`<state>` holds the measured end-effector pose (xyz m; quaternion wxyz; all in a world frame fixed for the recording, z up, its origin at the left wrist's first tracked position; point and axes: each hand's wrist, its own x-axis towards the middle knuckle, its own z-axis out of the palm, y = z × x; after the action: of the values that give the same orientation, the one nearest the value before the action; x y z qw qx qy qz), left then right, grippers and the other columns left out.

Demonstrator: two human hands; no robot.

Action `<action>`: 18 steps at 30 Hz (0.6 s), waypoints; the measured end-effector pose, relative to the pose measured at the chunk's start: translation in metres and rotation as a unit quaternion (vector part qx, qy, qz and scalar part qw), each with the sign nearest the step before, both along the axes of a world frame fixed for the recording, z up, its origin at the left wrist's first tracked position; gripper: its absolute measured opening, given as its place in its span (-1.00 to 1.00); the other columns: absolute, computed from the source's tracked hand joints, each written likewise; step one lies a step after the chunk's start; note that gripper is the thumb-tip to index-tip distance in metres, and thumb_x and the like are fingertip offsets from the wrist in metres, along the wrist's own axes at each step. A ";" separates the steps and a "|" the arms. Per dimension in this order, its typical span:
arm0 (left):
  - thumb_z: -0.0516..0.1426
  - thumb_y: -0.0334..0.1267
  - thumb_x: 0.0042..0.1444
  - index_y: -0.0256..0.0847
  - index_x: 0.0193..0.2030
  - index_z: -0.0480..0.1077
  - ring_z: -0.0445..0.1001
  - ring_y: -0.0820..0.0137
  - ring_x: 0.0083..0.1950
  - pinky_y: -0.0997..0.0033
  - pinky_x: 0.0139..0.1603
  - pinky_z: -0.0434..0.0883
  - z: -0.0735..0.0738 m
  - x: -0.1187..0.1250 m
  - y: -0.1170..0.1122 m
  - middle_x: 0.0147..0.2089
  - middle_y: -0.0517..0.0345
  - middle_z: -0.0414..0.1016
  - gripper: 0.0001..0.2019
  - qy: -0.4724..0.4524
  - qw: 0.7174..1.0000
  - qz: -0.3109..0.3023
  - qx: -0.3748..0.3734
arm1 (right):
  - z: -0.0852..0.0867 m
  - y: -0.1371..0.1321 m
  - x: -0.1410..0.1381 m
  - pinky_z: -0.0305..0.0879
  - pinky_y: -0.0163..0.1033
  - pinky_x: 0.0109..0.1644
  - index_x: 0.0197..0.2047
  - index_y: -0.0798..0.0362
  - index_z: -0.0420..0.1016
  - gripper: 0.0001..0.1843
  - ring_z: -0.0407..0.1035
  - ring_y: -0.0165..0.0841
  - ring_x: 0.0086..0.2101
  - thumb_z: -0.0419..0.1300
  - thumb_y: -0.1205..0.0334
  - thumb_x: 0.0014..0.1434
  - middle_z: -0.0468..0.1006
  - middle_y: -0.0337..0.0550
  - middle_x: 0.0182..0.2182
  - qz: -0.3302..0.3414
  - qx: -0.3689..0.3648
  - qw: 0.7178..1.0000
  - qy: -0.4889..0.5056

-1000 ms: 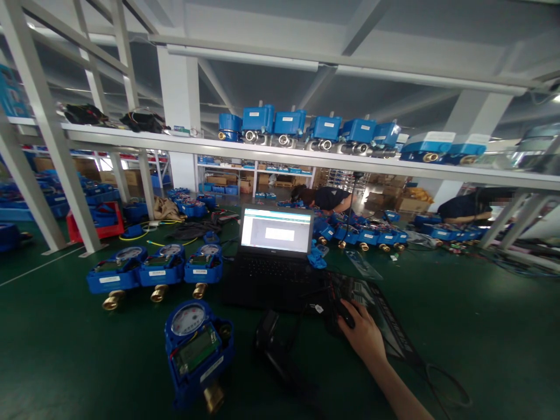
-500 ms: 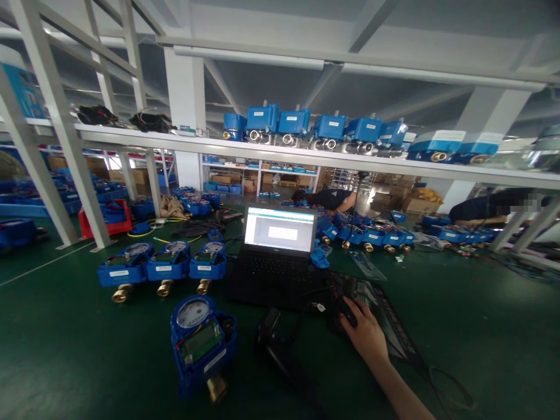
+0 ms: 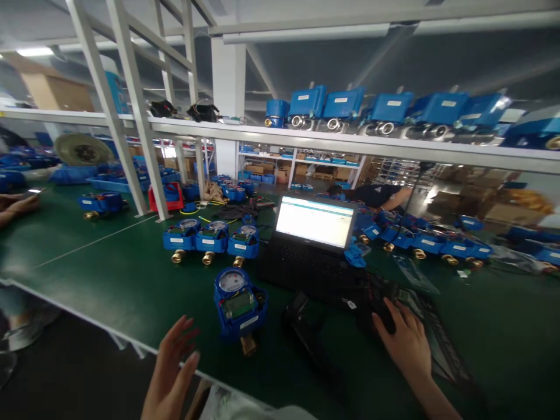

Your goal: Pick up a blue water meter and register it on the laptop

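Observation:
My right hand rests curled over a black computer mouse on a dark mat to the right of an open black laptop. My left hand is raised near the table's front edge, fingers stretched out and empty. Just beyond it lies a blue water meter with a round dial, a small screen and a brass fitting. A black handheld scanner lies between the meter and the mouse.
Three blue meters stand in a row behind, on the green table. More meters line the shelf above and the table's right side. A person bends over the far bench. Another person's hand shows at far left.
The view has swung left and down. My left hand has come into sight at the bottom, open. My right hand has stayed on the mouse.

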<state>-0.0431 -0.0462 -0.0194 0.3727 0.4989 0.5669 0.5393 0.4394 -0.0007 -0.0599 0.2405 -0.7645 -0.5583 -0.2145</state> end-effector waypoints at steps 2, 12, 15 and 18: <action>0.09 -0.02 0.21 -0.05 0.28 0.11 0.23 0.08 0.33 0.08 0.32 0.19 0.009 0.018 0.019 0.36 -0.04 0.18 -0.47 -0.183 0.978 0.043 -0.090 | 0.000 -0.001 0.001 0.28 0.23 0.14 0.18 0.19 0.36 -0.27 0.27 0.13 0.10 -0.15 -0.17 0.20 0.38 0.24 0.08 0.005 -0.002 1.000 0.004; 0.13 -0.11 0.23 -0.19 0.23 0.15 0.45 0.29 0.05 0.38 -0.07 0.40 0.039 0.059 0.043 0.10 -0.03 0.45 -0.52 -0.351 0.898 0.018 -0.266 | 0.001 0.001 0.004 0.28 0.27 0.10 0.16 0.22 0.35 -0.20 0.32 0.20 0.03 -0.23 -0.22 0.18 0.41 0.30 0.04 0.033 -0.011 0.999 -0.009; 0.18 -0.16 0.19 -0.20 0.24 0.12 0.49 0.27 0.03 0.36 -0.04 0.43 0.036 0.061 0.044 0.11 -0.05 0.46 -0.47 -0.351 0.899 0.024 -0.262 | 0.003 0.001 0.002 0.31 0.26 0.08 0.15 0.25 0.37 -0.19 0.33 0.20 0.03 -0.23 -0.22 0.18 0.41 0.31 0.04 0.032 -0.008 0.999 -0.005; 0.17 -0.19 0.21 -0.22 0.24 0.13 0.50 0.27 0.04 0.38 -0.03 0.44 0.034 0.062 0.044 0.12 -0.06 0.47 -0.49 -0.354 0.900 0.020 -0.253 | 0.002 0.001 0.003 0.33 0.26 0.07 0.14 0.27 0.39 -0.15 0.34 0.21 0.00 -0.23 -0.26 0.16 0.42 0.32 0.02 0.033 -0.012 0.999 0.007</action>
<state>0.0184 -0.0019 0.0148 0.6516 0.1519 0.5249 0.5261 0.4423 0.0002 -0.0577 0.2428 -0.7497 -0.5842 -0.1941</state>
